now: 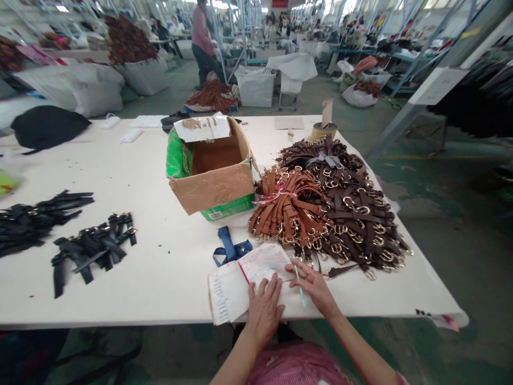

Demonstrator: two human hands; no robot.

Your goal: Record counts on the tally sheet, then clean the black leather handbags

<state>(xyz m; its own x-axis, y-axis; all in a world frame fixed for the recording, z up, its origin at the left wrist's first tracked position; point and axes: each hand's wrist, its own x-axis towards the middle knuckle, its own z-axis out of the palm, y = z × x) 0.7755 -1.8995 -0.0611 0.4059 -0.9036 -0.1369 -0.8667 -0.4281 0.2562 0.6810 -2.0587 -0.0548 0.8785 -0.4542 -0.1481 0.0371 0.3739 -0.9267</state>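
Note:
An open notebook (pixel 228 291) lies near the front edge of the white table, with handwriting on its pages and a red line near the fold. My left hand (pixel 264 307) rests flat on the lower part of the right page, fingers spread. At that page's right edge, my right hand (pixel 312 286) holds a light green pen (pixel 299 286) between its fingers. Just behind the notebook is a dark blue ribbon loop (pixel 229 246). A tied bundle of tan straps with metal buckles (pixel 288 206) sits beyond the right hand, beside a heap of dark brown buckled straps (pixel 356 214).
An open cardboard box (pixel 212 187) stands behind the notebook. Black straps (pixel 96 246) lie in piles on the left, with a black cloth item (pixel 50 127) farther back. A tape roll (pixel 323 131) is at the far right corner. Beyond the table, a person (pixel 204 43) stands near white bins (pixel 255 85).

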